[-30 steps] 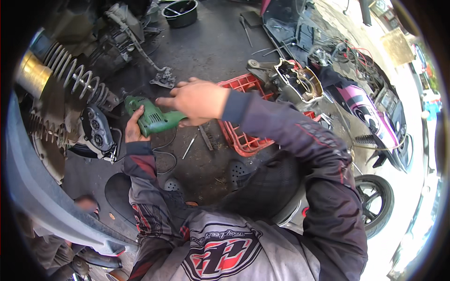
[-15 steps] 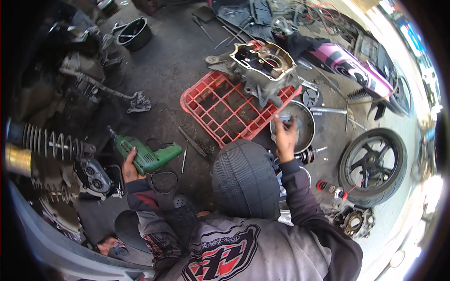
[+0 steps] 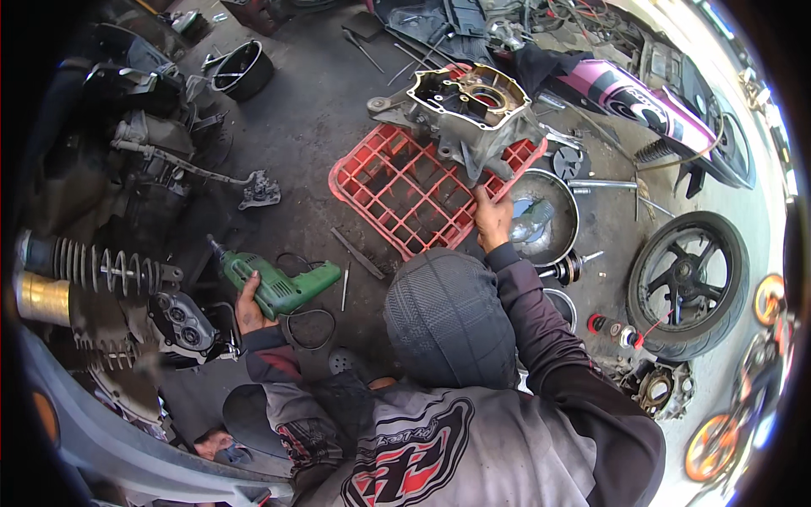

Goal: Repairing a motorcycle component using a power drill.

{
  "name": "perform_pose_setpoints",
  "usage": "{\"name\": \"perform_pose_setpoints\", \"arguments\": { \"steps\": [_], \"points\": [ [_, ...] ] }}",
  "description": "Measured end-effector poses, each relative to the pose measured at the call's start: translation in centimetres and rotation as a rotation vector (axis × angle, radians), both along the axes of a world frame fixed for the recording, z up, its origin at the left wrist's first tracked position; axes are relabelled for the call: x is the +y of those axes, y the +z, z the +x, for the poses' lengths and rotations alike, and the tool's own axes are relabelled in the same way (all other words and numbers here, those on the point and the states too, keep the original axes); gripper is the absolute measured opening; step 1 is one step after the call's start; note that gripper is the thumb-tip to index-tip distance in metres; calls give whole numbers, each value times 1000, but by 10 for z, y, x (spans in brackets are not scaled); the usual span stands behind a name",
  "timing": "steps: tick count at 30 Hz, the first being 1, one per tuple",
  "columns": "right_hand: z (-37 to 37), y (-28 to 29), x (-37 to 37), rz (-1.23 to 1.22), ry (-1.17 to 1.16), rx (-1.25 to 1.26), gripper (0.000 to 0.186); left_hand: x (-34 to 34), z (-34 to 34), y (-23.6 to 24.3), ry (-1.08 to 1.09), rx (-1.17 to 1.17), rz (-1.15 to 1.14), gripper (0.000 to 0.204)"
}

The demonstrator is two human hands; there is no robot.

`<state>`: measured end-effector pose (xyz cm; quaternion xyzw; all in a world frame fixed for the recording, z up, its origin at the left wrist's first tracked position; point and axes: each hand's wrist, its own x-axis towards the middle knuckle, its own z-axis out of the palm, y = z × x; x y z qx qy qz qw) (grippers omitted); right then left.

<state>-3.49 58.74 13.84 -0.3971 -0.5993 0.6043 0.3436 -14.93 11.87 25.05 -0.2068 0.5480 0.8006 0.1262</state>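
My left hand is wrapped around the body of a green power drill, whose chuck end faces up and left. A red plastic crate with a grid top lies in front of me. Upon its far right part sits a grey metal engine case, its open face up. At the crate's near right edge, just below the case, my right hand has its fingers closed on the rim; their tips are partly hidden. Beside that hand stands a round metal pan with a clear plastic bottle in it.
A black wheel lies to the right, near a red-capped can. A flat bar and a thin rod lie before my dark-clad knee. At left are a coil spring shock and engine parts; a black bucket stands far left.
My right hand has moved from above the pan, fingers apart, leftward and up to the crate's edge. The bottle in the pan now shows. My left hand stays on the drill; the view has shifted slightly.
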Motion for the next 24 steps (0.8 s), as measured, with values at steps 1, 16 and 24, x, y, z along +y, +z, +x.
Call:
{"name": "perform_pose_setpoints", "arguments": {
  "steps": [1, 16, 24],
  "points": [
    [-3, -1, 0, 54, -25, 8, 43, 2, 0, 1, 12, 5, 3, 34],
    [-107, 29, 66, 116, 169, -25, 66, 17, 23, 14, 39, 47, -60, 42],
    [-203, 24, 125, 343, 359, -2, 46, 35, 45, 19, 69, 18, -111, 45]
  ]
}}
